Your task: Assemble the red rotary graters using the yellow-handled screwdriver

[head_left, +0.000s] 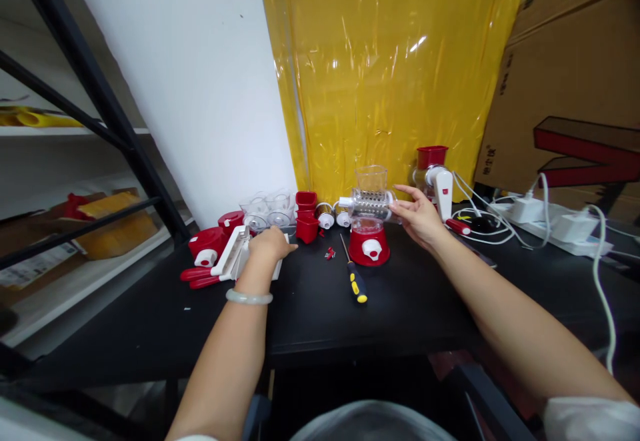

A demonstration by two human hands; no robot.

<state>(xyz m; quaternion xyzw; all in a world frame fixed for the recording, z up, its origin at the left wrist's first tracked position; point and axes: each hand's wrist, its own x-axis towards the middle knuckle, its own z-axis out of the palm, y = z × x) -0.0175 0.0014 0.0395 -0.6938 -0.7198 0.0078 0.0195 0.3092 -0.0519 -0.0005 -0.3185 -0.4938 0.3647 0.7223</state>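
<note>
The right hand [419, 220], fingers spread, touches the upright grater [371, 214] on the bench [310, 308], while the left hand [270, 244] is over white handles [233, 254], whether gripping I cannot tell.

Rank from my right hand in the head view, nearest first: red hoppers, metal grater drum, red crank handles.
1. Metal grater drum: in its clear housing, just left of the right hand.
2. Red hoppers: further left, beyond the drum.
3. Red crank handles: far left, past the left hand.
</note>
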